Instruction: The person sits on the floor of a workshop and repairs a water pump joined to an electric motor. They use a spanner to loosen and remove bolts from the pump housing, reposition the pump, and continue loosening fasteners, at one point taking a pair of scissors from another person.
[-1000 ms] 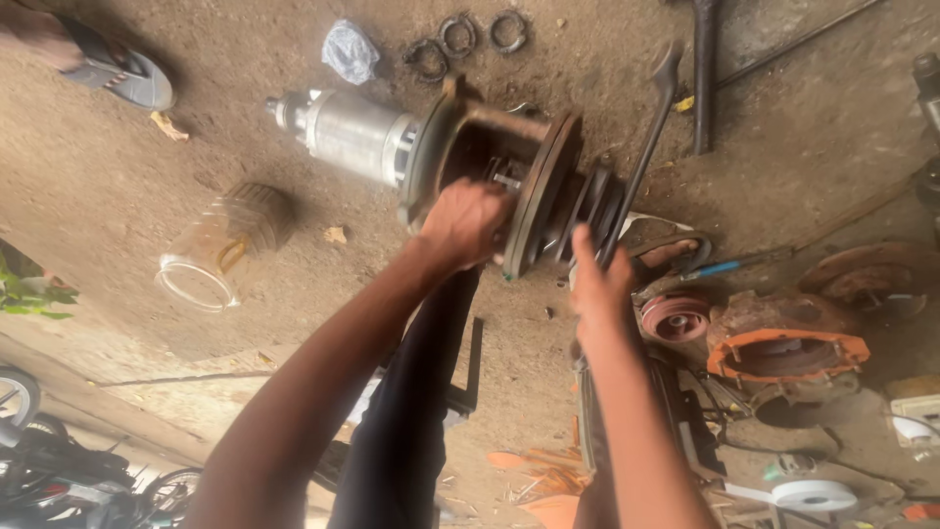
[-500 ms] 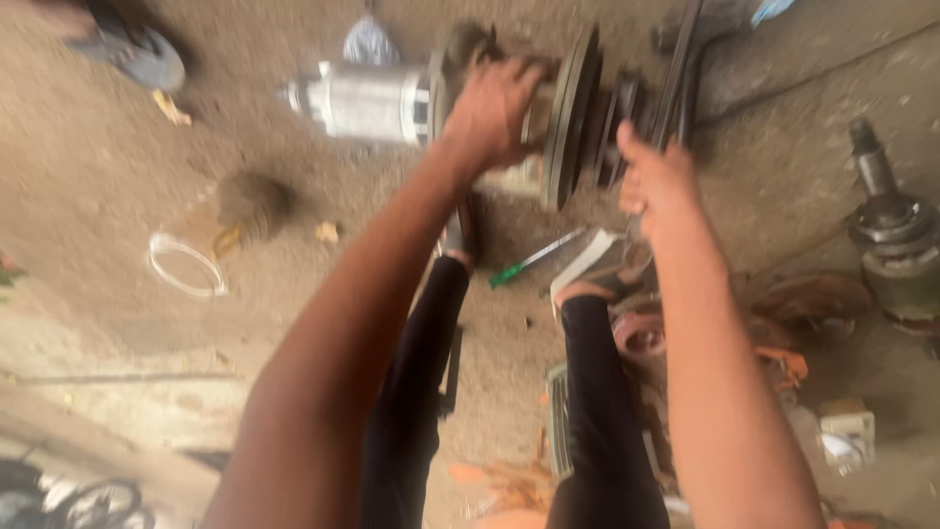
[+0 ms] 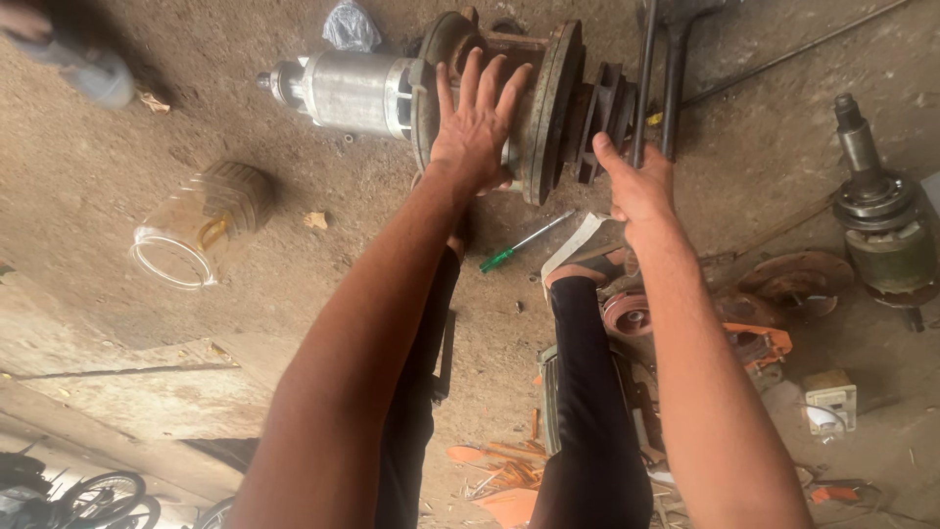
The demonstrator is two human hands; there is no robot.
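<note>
- My left hand [image 3: 477, 122] lies flat and spread wide, fingers straight, on the rusty middle section of the motor assembly [image 3: 460, 83], pressing rather than holding
- My right hand [image 3: 638, 184] is curled shut around the dark metal bar [image 3: 643, 78], which stands just beside the finned end piece [image 3: 602, 108] of the assembly
- The assembly lies on its side on the dirt floor [image 3: 147, 127], silvery cylinder [image 3: 352, 93] to the left, large rusty disc [image 3: 553, 108] right of my left hand
- As I judge it, the work is midway: the unit is in one piece, the disc and finned part sit close together on the shaft, and nothing looks pulled free
- Whether the bar's tip is wedged between the parts I cannot tell; it is hidden behind them
- A green-handled screwdriver [image 3: 524, 242] lies untouched on the floor near my wrists
- A clear plastic jar [image 3: 196, 230] lies tipped over well to the left, and a separate shaft part [image 3: 876, 211] sits far right, apart from the work
</note>
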